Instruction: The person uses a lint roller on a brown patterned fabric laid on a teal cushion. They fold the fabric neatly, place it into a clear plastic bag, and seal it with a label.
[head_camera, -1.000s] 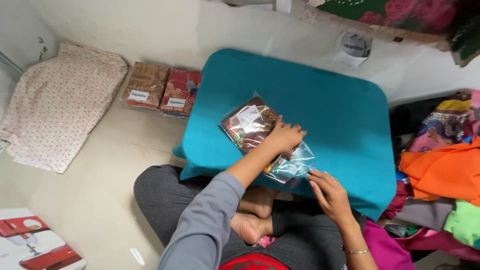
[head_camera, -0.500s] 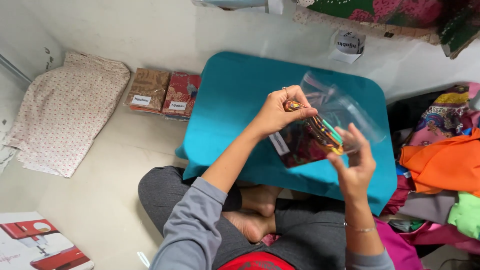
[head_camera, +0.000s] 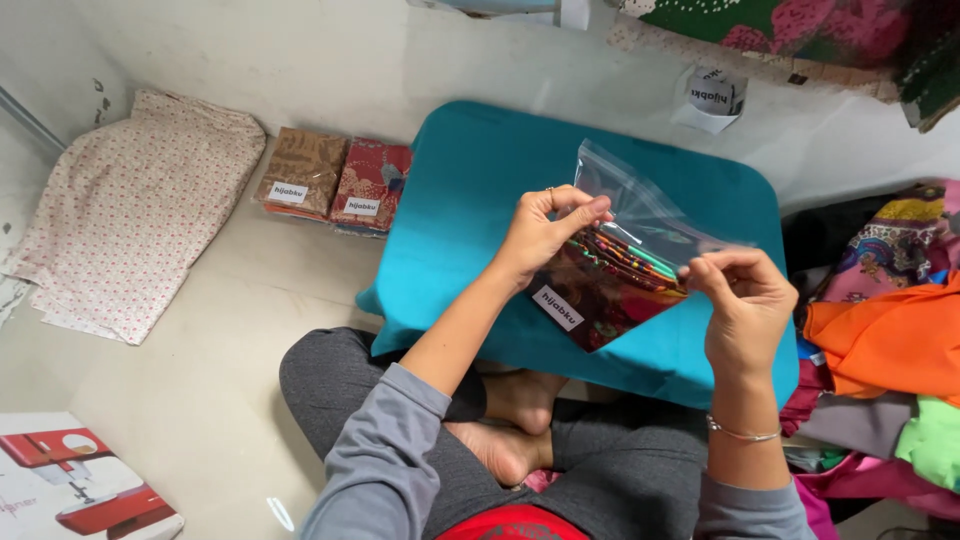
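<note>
fingers (head_camera: 590, 208) pinch clear bag (head_camera: 640, 225) — folded patterned cloth (head_camera: 610, 285) inside | over teal table (head_camera: 470, 200)

folded cloth (head_camera: 610, 285) in clear bag (head_camera: 640, 215), held above low table (head_camera: 470, 200), fabric packs (head_camera: 335, 185) left

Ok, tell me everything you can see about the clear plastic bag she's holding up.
The clear plastic bag is thin, glossy and see-through, held up tilted above the teal table, clear of it. Inside lies a folded fabric, dark red with bright multicoloured stripes, filling the lower part; a small white label sits near the bottom corner. The empty upper flap sticks up, creased. The left hand pinches one side of the bag, and the right hand pinches the other.
</note>
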